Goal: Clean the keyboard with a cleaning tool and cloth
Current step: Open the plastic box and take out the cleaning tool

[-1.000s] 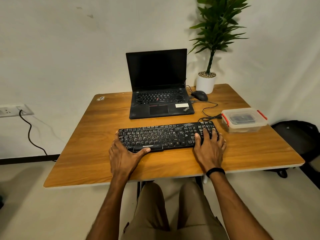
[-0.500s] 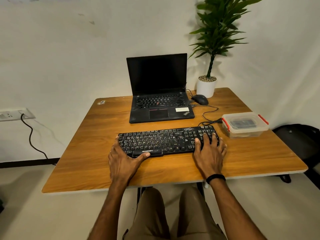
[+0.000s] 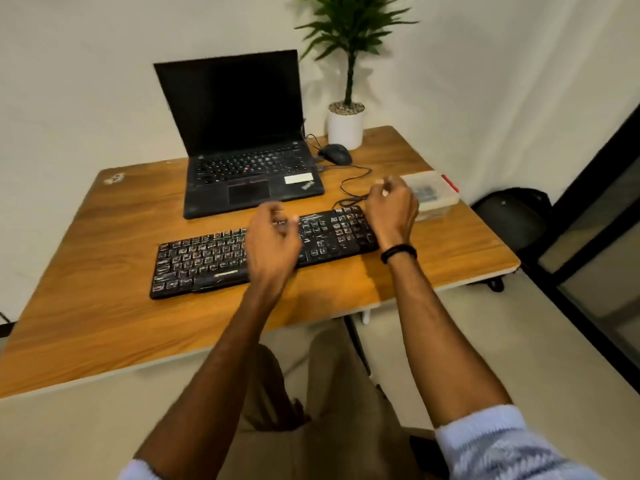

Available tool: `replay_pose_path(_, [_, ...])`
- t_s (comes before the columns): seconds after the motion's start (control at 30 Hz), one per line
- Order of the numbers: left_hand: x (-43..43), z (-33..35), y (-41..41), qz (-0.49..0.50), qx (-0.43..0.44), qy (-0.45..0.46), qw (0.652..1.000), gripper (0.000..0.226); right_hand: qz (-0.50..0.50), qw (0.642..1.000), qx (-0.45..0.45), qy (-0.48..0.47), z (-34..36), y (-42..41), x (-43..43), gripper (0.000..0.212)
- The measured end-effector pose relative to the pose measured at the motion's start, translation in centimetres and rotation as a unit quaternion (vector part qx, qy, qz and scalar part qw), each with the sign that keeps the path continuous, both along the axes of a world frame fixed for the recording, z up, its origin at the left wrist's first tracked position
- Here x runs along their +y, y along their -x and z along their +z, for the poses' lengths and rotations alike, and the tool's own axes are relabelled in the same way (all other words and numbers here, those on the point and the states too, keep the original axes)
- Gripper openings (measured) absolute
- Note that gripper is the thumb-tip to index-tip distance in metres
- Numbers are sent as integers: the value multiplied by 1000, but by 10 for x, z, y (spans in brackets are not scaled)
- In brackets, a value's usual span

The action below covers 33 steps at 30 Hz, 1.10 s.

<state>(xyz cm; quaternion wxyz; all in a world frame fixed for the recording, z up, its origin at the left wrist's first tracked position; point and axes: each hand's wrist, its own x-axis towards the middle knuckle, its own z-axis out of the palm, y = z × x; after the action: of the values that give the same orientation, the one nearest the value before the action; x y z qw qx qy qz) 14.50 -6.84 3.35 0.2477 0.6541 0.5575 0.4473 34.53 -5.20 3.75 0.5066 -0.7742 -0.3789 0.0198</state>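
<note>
The black keyboard point(image 3: 194, 265) is laid on the wooden bench point(image 3: 104, 233) before a laptop point(image 3: 242, 112) whose logo is blurred. The left hand point(image 3: 273, 244) and right hand point(image 3: 391, 206) are raised above the keys, fingers loosely curled, each grip released.

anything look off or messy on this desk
The keyboard looks grimy: pale smears and dust cover its black keys. The laptop looks dusty around its palm rest too. A whitish patch sits at the far left corner of the table, too blurred to tell sticker from scuff. Nothing looks spilled or tipped over.

Black wristband point(image 3: 398, 253), pale-blue sleeves point(image 3: 498, 443), khaki trousers point(image 3: 332, 393)
</note>
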Motion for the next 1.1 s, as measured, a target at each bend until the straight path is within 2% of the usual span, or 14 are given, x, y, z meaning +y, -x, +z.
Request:
replay_pose_path(0.13, [28, 17, -86, -75, -1, 58, 996, 17, -105, 994, 30, -8, 23, -62, 9, 37])
replay_pose_path(0.27, [57, 20, -155, -57, -12, 135, 989, 33, -139, 986, 87, 27, 19, -119, 5, 45])
replay_pose_path(0.4, [76, 12, -192, -10, -2, 196, 981, 36, -120, 977, 161, 70, 8, -156, 1, 36])
replay_pose_path(0.5, [79, 4, -198, 6, -14, 216, 976, 23, -98, 970, 204, 84, -5, -164, 1, 28])
replay_pose_path(0.63, [78, -5, -196, 30, -46, 222, 973, 12, -104, 969, 212, 70, -12, -164, 2, 31])
replay_pose_path(0.77, [75, -8, -194, 28, -96, 230, 968, 21, -104, 969, 215, 66, -10, -164, 2, 29])
replay_pose_path(0.9, [72, -8, -191, 26, -112, 225, 968, 21, -113, 968, 218, 53, -15, -166, 3, 30])
replay_pose_path(1.0, [71, -13, -188, 28, -126, 253, 959, 18, -103, 974, 191, 65, -18, -166, 3, 34])
replay_pose_path(1.1, [67, -16, -185, 15, -80, 237, 968, 23, -97, 977, 175, 68, -16, -165, 3, 35])
